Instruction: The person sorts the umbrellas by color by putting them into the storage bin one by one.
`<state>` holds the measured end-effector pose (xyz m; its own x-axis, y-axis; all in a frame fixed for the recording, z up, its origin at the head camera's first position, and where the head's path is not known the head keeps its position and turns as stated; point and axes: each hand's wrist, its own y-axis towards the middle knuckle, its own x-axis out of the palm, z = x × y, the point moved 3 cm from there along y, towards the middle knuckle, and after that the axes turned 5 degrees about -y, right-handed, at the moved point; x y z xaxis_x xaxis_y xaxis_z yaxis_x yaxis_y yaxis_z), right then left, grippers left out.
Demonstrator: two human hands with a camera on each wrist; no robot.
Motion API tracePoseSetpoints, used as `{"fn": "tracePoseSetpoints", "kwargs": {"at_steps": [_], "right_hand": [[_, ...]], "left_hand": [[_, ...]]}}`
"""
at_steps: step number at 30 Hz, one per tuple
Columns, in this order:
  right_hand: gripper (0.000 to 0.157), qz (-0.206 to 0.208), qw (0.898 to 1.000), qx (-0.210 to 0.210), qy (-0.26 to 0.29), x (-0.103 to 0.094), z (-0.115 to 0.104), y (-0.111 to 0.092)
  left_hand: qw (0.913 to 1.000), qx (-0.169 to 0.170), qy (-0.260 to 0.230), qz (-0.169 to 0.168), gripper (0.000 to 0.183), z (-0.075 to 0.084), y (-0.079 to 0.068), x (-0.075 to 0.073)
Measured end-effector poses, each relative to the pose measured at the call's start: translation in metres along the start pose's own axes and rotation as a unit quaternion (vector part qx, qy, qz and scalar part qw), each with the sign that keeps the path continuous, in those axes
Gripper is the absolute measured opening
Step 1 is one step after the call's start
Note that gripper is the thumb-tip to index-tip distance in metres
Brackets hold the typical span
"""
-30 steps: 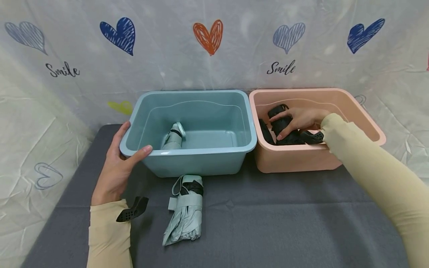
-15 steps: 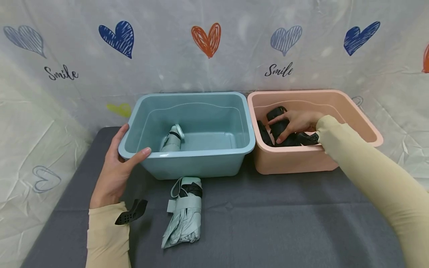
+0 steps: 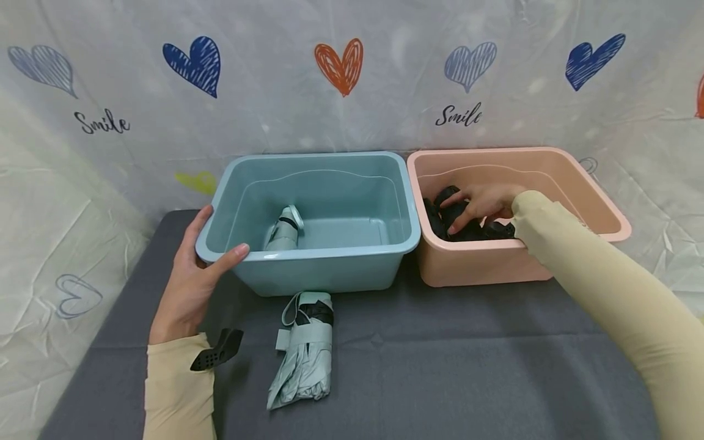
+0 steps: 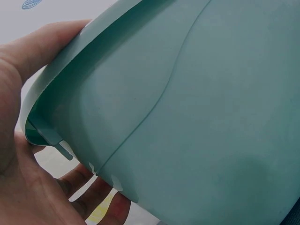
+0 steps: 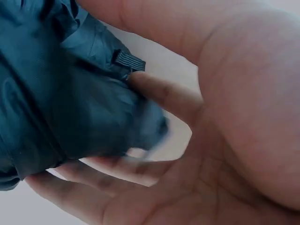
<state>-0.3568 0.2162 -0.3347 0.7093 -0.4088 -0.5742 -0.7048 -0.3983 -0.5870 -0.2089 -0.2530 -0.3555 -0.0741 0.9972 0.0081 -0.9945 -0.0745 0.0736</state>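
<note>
My left hand [image 3: 187,278] holds the left front corner of the blue bin [image 3: 330,269], its thumb over the rim and its fingers along the outside. In the left wrist view the hand [image 4: 33,117] spans the rim of that bin. My right hand [image 3: 484,205] is down inside the pink bin [image 3: 484,266], thumb and fingers around a dark folded umbrella [image 5: 79,108]. A second dark bundle [image 3: 434,219] lies beside it at the bin's left wall. A pale green folded umbrella [image 3: 283,232] lies in the blue bin.
Another pale green folded umbrella [image 3: 307,351] with a wrist loop lies on the grey tablecloth [image 3: 440,366] before the blue bin. The two bins stand side by side against a white patterned backdrop [image 3: 385,79].
The black umbrella in the pink bin has gone lower and tilted down, with my right hand shifting slightly left with it. My left hand has stayed on the blue bin.
</note>
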Motion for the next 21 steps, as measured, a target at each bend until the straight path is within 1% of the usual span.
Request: {"fn": "tracePoseSetpoints", "kwargs": {"at_steps": [6, 10, 16, 21], "right_hand": [[0.085, -0.007, 0.999, 0.001, 0.039, -0.002, 0.000, -0.002], [0.083, -0.009, 0.999, -0.012, 0.047, -0.004, -0.002, -0.006], [0.079, 0.025, 0.995, -0.056, 0.080, -0.011, -0.011, -0.027], [0.078, 0.049, 0.991, -0.096, 0.085, -0.009, -0.024, -0.046]], "left_hand": [[1.0000, -0.006, 0.004, 0.004, 0.090, 0.000, 0.000, 0.000], [1.0000, -0.009, 0.002, 0.003, 0.090, -0.001, -0.001, 0.000], [1.0000, -0.009, -0.001, -0.001, 0.090, -0.002, -0.001, 0.000], [1.0000, -0.007, -0.002, -0.001, 0.090, 0.000, -0.001, 0.000]]}}
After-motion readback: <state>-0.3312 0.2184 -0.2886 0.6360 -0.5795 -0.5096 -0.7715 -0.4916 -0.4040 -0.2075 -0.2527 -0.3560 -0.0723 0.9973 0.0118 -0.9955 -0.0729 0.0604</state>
